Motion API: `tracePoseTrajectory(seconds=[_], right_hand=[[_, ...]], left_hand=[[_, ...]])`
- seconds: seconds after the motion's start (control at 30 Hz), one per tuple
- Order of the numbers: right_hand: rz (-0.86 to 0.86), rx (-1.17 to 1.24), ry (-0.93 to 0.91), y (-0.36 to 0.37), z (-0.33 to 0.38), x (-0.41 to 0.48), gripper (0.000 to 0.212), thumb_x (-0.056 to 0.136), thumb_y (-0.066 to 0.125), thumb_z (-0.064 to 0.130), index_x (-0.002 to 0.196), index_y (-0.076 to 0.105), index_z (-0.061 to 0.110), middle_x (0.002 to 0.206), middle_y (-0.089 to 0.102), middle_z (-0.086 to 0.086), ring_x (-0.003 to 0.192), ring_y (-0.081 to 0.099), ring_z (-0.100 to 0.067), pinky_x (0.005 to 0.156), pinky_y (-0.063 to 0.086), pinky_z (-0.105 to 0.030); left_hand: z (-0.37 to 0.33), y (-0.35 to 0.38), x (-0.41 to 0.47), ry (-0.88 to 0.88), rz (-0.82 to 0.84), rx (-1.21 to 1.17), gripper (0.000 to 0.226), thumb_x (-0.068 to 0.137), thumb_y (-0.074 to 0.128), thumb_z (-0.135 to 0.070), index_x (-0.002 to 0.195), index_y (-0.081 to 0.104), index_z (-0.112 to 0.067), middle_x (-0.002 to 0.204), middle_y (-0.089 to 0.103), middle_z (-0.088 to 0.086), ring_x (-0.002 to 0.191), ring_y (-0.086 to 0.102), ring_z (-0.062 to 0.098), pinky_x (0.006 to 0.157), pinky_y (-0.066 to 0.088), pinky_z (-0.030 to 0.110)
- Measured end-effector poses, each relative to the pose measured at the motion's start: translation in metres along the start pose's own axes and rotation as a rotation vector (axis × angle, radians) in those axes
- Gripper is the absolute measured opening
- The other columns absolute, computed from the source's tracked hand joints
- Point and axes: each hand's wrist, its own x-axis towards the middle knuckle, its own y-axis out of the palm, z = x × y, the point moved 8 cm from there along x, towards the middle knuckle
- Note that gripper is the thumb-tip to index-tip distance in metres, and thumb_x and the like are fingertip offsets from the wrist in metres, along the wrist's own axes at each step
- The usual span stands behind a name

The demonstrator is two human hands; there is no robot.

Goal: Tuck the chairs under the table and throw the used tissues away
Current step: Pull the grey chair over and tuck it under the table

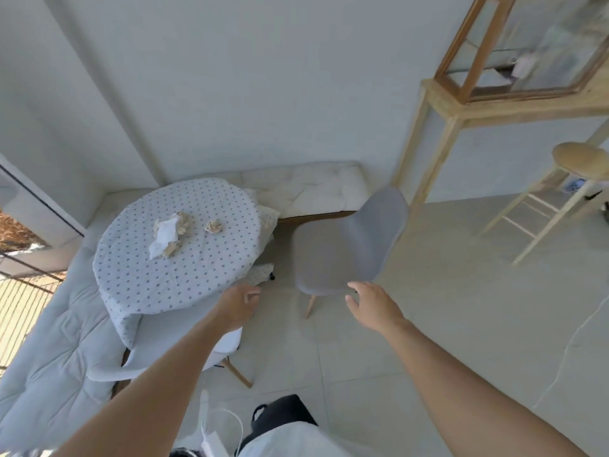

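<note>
A round table [138,278] with a dotted cloth stands at centre left. Crumpled used tissues [168,234] lie on it, with one more ball of tissue [214,225] to their right. A grey chair [349,245] stands pulled out to the right of the table, turned away from it. A second, lighter chair [171,351] sits partly under the table's near edge. My left hand [237,305] hovers by the table's near right edge, fingers apart. My right hand [372,305] is open just below the grey chair's seat edge, a little apart from it.
A cushioned bench [316,186] runs along the wall behind the table, and a padded seat [49,341] lies on the left. A wooden stand with a glass cabinet [514,54] and a wooden stool [580,166] are at right. A black bag [280,413] lies near my feet.
</note>
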Motion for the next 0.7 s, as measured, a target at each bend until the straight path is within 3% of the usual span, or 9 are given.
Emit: tracePoseTrajectory(seconds=[0.27,0.43,0.7], right_hand=[[-0.177,0.039,0.097,-0.111,-0.097,0.013,0.05,0.101,0.051,0.041,0.146,0.055,0.02,0.143,0.06,-0.009,0.134,0.053,-0.032,0.108,0.046,-0.046],[-0.197,0.061,0.134,-0.148,-0.142,0.038,0.049,0.1,0.053,0.04,0.145,0.056,0.019,0.141,0.061,-0.009,0.133,0.055,-0.032,0.109,0.045,-0.045],[-0.145,0.026,0.177,-0.202,-0.206,0.112,0.048,0.101,0.053,0.038,0.146,0.055,0.019,0.138,0.061,-0.012,0.131,0.055,-0.033,0.108,0.046,-0.044]], left_hand=[[-0.131,0.017,0.056,0.135,0.004,0.024,0.034,0.103,0.051,-0.032,0.133,0.065,-0.025,0.138,0.065,-0.003,0.127,0.059,0.02,0.112,0.044,0.042],[-0.176,0.056,0.122,0.148,0.101,0.046,0.034,0.1,0.054,-0.035,0.131,0.067,-0.029,0.138,0.066,-0.002,0.123,0.063,0.019,0.104,0.05,0.034],[-0.268,0.106,0.227,0.184,0.211,0.043,0.036,0.099,0.058,-0.028,0.133,0.066,-0.024,0.138,0.067,-0.001,0.124,0.064,0.02,0.105,0.05,0.036]])
